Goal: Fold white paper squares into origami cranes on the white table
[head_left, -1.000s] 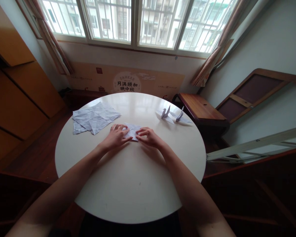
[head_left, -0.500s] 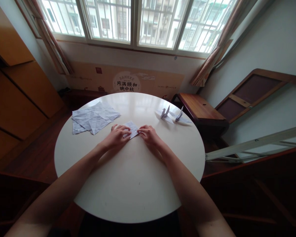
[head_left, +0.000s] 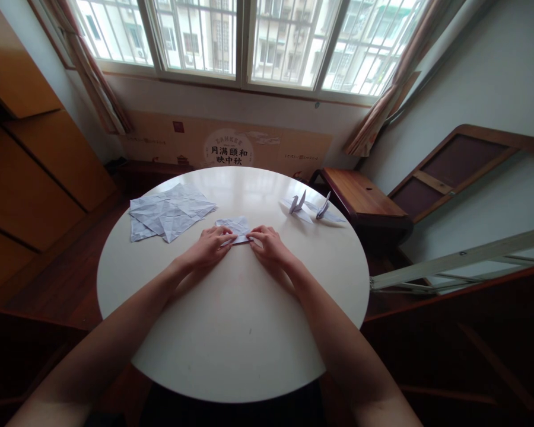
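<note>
A small folded piece of paper (head_left: pixel 237 226) lies on the white round table (head_left: pixel 231 332), between my two hands. My left hand (head_left: pixel 214 242) pinches its near left edge, fingers bent over the paper. On the near right edge, the thumb and fingers of my right hand (head_left: pixel 267 240) are closed. The paper's near side runs straight between the fingertips; parts of it are hidden under the fingers. To the left lie several creased paper sheets (head_left: pixel 171 210) in a loose pile. Two folded paper cranes, a left one (head_left: pixel 298 204) and a right one (head_left: pixel 324 207), stand at the right back.
Beyond the table is a window (head_left: pixel 240 41) with curtains. A low wooden stool (head_left: pixel 365 193) stands past the right back edge, and a folding metal frame (head_left: pixel 463 255) is to the right. Wooden cabinets (head_left: pixel 48 172) are on the left.
The small paper has been turned, so a straight edge now faces me instead of a corner. My left hand has shifted slightly left and toward me; the cranes and sheets stay put.
</note>
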Demonstrator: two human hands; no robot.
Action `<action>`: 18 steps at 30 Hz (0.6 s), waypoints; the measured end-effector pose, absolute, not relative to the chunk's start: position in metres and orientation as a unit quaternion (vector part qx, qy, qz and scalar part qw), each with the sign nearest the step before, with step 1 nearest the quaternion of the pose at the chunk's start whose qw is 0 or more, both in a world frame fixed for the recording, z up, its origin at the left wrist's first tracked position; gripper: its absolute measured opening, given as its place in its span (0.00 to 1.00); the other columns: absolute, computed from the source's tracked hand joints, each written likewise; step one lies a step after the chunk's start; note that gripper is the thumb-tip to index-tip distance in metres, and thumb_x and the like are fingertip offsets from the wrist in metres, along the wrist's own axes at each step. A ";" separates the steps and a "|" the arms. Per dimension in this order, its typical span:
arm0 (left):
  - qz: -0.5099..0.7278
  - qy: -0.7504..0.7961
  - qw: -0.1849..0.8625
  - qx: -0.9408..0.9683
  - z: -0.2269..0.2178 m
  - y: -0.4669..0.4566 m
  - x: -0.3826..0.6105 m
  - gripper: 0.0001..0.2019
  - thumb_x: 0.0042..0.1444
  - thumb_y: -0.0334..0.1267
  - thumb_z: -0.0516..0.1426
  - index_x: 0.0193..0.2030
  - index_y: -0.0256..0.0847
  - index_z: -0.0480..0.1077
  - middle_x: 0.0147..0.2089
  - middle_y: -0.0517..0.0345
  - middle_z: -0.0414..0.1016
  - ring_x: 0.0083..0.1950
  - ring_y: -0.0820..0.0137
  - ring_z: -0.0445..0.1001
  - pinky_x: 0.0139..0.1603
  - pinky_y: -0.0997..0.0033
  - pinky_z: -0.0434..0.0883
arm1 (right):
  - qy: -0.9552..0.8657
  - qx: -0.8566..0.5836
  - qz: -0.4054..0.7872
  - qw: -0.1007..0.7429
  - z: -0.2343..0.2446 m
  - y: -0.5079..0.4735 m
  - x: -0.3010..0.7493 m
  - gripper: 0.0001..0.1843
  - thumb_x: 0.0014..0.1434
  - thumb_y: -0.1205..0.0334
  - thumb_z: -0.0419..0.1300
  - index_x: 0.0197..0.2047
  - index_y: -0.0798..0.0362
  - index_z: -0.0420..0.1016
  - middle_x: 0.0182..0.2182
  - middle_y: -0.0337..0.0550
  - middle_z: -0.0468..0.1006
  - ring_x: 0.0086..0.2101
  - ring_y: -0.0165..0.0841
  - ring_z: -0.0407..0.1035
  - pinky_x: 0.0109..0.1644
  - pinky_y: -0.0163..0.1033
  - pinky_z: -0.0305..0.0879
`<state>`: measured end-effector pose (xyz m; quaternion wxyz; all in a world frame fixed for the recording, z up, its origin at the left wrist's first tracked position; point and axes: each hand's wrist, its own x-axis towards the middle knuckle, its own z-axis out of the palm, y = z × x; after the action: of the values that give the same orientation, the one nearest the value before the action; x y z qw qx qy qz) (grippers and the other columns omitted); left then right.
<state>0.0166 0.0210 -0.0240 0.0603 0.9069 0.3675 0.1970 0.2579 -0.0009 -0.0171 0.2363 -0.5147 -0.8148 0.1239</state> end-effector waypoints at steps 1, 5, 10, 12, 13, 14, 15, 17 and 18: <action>0.194 0.366 0.061 0.908 -0.024 0.021 0.016 0.16 0.67 0.40 0.51 0.59 0.49 0.71 0.55 0.51 0.71 0.56 0.58 0.69 0.60 0.51 0.60 | -0.814 -0.515 0.124 0.237 -0.017 -0.002 0.257 0.15 0.63 0.61 0.59 0.52 0.47 0.79 0.50 0.47 0.74 0.52 0.41 0.64 0.60 0.50 0.58; 0.194 0.360 0.064 0.910 -0.022 0.021 0.017 0.16 0.67 0.40 0.51 0.59 0.50 0.71 0.55 0.51 0.71 0.57 0.58 0.69 0.60 0.51 0.60 | -0.812 -0.518 0.120 0.240 -0.013 -0.005 0.255 0.16 0.62 0.61 0.59 0.53 0.46 0.78 0.56 0.47 0.71 0.56 0.43 0.61 0.62 0.52 0.56; 0.192 0.350 0.070 0.914 -0.020 0.020 0.018 0.16 0.68 0.38 0.51 0.58 0.49 0.71 0.56 0.51 0.71 0.57 0.59 0.69 0.60 0.52 0.60 | -0.814 -0.521 0.129 0.221 -0.011 -0.007 0.253 0.17 0.61 0.57 0.61 0.53 0.46 0.78 0.59 0.45 0.71 0.60 0.45 0.57 0.63 0.54 0.54; 0.189 0.351 0.070 0.914 -0.020 0.020 0.018 0.16 0.67 0.38 0.51 0.58 0.48 0.71 0.56 0.50 0.71 0.58 0.59 0.69 0.60 0.52 0.60 | -0.815 -0.522 0.132 0.212 -0.011 -0.007 0.253 0.19 0.61 0.57 0.60 0.55 0.46 0.77 0.59 0.45 0.71 0.60 0.45 0.57 0.64 0.54 0.54; 0.188 0.352 0.071 0.914 -0.019 0.019 0.018 0.16 0.67 0.38 0.51 0.58 0.48 0.71 0.56 0.50 0.71 0.58 0.59 0.69 0.60 0.52 0.60 | -0.816 -0.522 0.133 0.208 -0.012 -0.006 0.254 0.20 0.61 0.57 0.60 0.56 0.46 0.76 0.59 0.46 0.71 0.60 0.45 0.58 0.64 0.54 0.53; 0.186 0.352 0.072 0.914 -0.019 0.019 0.018 0.16 0.67 0.39 0.50 0.59 0.49 0.71 0.56 0.50 0.71 0.58 0.59 0.69 0.60 0.52 0.60 | -0.817 -0.522 0.135 0.204 -0.012 -0.006 0.254 0.20 0.61 0.57 0.60 0.57 0.46 0.76 0.60 0.46 0.71 0.60 0.45 0.58 0.64 0.54 0.53; 0.184 0.352 0.074 0.915 -0.018 0.019 0.018 0.16 0.68 0.39 0.50 0.59 0.49 0.70 0.56 0.50 0.71 0.58 0.59 0.69 0.60 0.52 0.60 | -0.818 -0.521 0.136 0.200 -0.012 -0.006 0.255 0.20 0.61 0.57 0.60 0.57 0.46 0.75 0.60 0.46 0.70 0.60 0.45 0.58 0.64 0.54 0.53; 0.182 0.353 0.076 0.915 -0.017 0.018 0.018 0.16 0.68 0.39 0.50 0.59 0.49 0.70 0.56 0.50 0.71 0.58 0.59 0.69 0.61 0.52 0.59 | -0.819 -0.522 0.136 0.196 -0.011 -0.006 0.255 0.21 0.62 0.57 0.60 0.57 0.46 0.75 0.60 0.46 0.70 0.61 0.44 0.57 0.64 0.54 0.53; 0.181 0.354 0.076 0.914 -0.017 0.018 0.018 0.16 0.68 0.39 0.50 0.59 0.49 0.70 0.56 0.50 0.71 0.58 0.59 0.68 0.61 0.52 0.59 | -0.819 -0.522 0.136 0.195 -0.011 -0.006 0.255 0.21 0.62 0.57 0.60 0.58 0.46 0.75 0.60 0.46 0.70 0.61 0.44 0.57 0.64 0.54 0.53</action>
<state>0.0181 0.0181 -0.0174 0.0761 0.9143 0.3541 0.1812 0.2550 -0.0061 -0.0110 0.1951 -0.5225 -0.8188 0.1362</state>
